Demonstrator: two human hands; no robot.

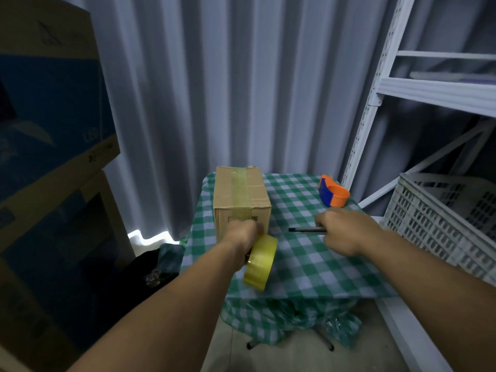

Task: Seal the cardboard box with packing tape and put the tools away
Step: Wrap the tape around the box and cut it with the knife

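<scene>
A small cardboard box (241, 197) stands on the left of the table, with a strip of yellowish tape running along its top and down its near face. My left hand (241, 237) grips a yellow roll of packing tape (261, 264) held against the box's near face. My right hand (346, 232) holds a dark, thin cutter or pen (306, 230) pointing left, just above the tablecloth to the right of the box. An orange and blue tape dispenser (333, 195) rests at the table's far right corner.
The small table wears a green and white checked cloth (300, 264). A white plastic crate (442, 224) sits at the right under white metal shelving (434, 92). Large cardboard boxes (51, 130) are stacked at the left. Grey curtains hang behind.
</scene>
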